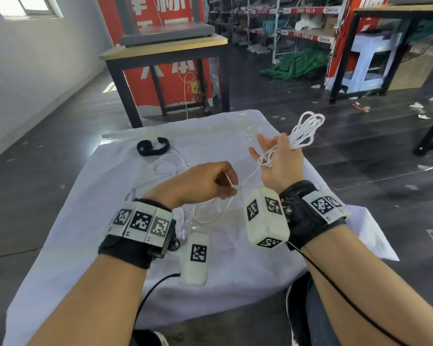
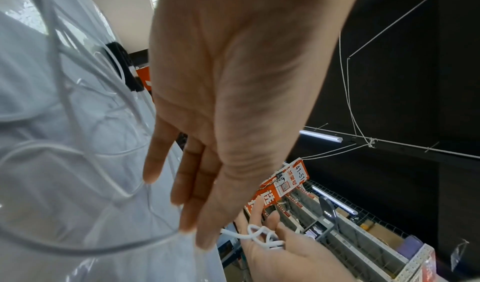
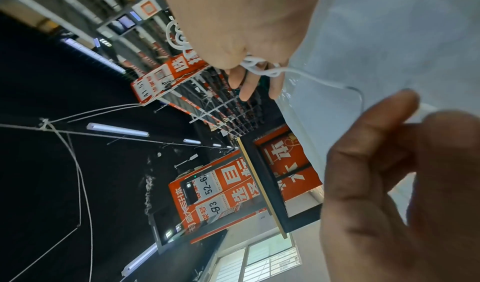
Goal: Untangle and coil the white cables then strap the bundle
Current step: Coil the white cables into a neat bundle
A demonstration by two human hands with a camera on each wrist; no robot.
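My right hand (image 1: 270,148) is raised palm up over the table's right side. Its thumb pins a coil of white cable (image 1: 307,128) against the palm, and the loops fan out beyond the hand. From the coil (image 3: 259,68) a single strand runs down to my left hand (image 1: 231,188), which pinches it between thumb and curled fingers. The rest of the cable (image 1: 160,168) lies in loose loops on the white cloth (image 1: 235,258), partly hidden under my left wrist. A black strap (image 1: 153,147) lies curled at the far left of the cloth, also seen as the strap (image 2: 124,66).
The cloth-covered table is small, with bare dark floor on both sides. A black-framed wooden table (image 1: 165,51) and a red banner stand just beyond its far edge. Shelving and a green tarp (image 1: 295,66) are farther back. My knee (image 1: 307,308) is at the near edge.
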